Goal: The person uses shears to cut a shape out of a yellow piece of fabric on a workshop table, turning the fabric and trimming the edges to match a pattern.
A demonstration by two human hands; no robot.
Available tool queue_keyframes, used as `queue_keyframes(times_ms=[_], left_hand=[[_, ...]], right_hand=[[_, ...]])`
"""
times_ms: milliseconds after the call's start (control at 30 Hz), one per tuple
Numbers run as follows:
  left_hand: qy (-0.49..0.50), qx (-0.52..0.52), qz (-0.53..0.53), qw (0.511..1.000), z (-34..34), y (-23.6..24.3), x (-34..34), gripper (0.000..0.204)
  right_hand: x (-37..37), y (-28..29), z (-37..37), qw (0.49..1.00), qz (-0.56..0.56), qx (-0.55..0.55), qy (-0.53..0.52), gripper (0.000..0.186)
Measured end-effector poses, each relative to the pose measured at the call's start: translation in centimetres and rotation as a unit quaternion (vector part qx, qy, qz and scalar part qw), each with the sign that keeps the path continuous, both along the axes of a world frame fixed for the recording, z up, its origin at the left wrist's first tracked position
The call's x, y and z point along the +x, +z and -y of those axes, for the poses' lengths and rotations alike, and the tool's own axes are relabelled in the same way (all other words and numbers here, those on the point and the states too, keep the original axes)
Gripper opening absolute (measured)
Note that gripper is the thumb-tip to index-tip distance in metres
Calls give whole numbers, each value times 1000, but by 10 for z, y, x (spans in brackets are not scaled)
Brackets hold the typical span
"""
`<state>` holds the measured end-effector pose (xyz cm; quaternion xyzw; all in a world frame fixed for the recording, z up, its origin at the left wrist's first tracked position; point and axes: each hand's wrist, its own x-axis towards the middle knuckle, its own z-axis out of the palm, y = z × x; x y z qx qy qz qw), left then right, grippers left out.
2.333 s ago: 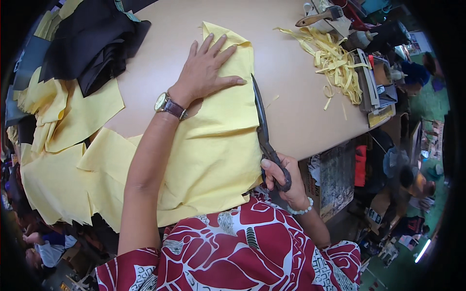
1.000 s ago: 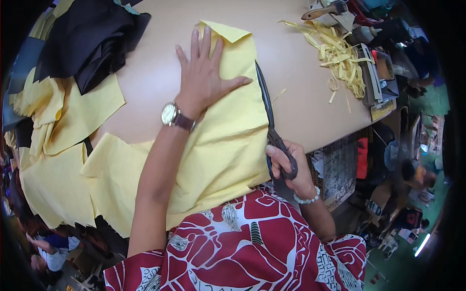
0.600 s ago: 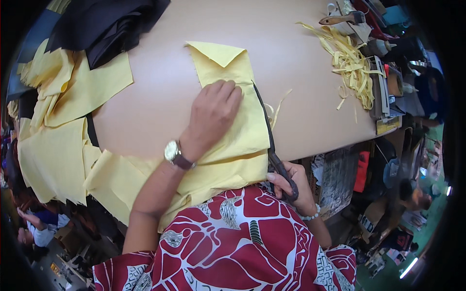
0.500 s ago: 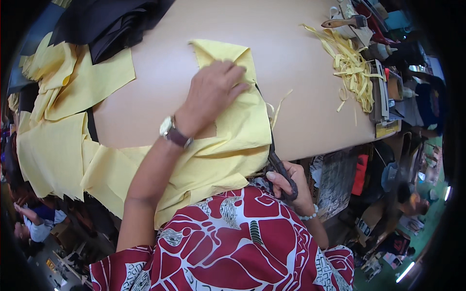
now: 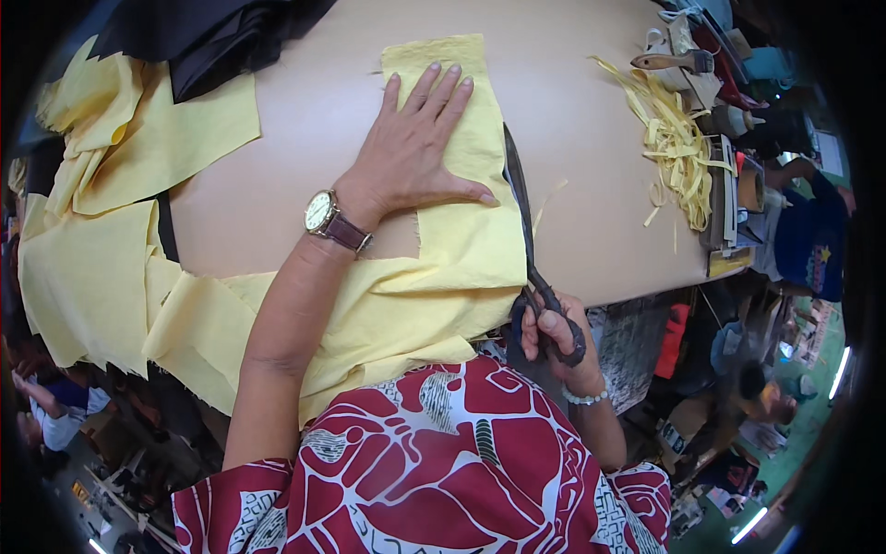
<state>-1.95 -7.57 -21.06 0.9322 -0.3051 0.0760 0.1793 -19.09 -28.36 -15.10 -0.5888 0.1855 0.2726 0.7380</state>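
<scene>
My left hand (image 5: 420, 152) lies flat with fingers spread, pressing a strip of yellow cloth (image 5: 480, 245) onto the table. The cloth runs down over the table's near edge toward my body and off to the left. In my right hand (image 5: 563, 342) is a pair of dark fabric scissors (image 5: 528, 222), held by the handles near the table edge. The blades point away from me along the cloth's right edge. Part of the lower blade seems hidden by the cloth.
Thin yellow cloth offcuts (image 5: 678, 152) are heaped at the right of the tan table (image 5: 572, 120). Beyond them lie a paintbrush (image 5: 678, 61) and other supplies. More yellow cloth (image 5: 166, 148) and a folded black cloth (image 5: 198, 42) lie at the left. Other people are at both sides.
My left hand has gone from bunched fingers to a flat spread. The cloth's folded far end now lies flat, stretched farther away. The scissors have shifted slightly right.
</scene>
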Motion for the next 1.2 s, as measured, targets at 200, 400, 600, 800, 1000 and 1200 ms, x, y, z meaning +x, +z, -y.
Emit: queue_keyframes(times_ms=[200,400,600,800,1000,1200], left_hand=[[-2,-14,-3,1000,-1,0,0,111],[16,10,23,1000,0,-10,5,88],[-26,15,16,999,1,-4,16,88],[-29,27,11,999,3,-6,18,94],[-29,22,8,999,3,-6,17,95],[-27,27,9,999,2,-6,17,94]], right_hand=[[13,0,2,1000,4,-16,7,40],[12,-1,8,999,3,-35,34,42],[6,-3,13,999,-5,-41,30,41],[6,-7,9,1000,-5,-28,3,40],[10,-5,5,1000,-2,-31,-1,40],[13,-6,3,1000,4,-29,4,37]])
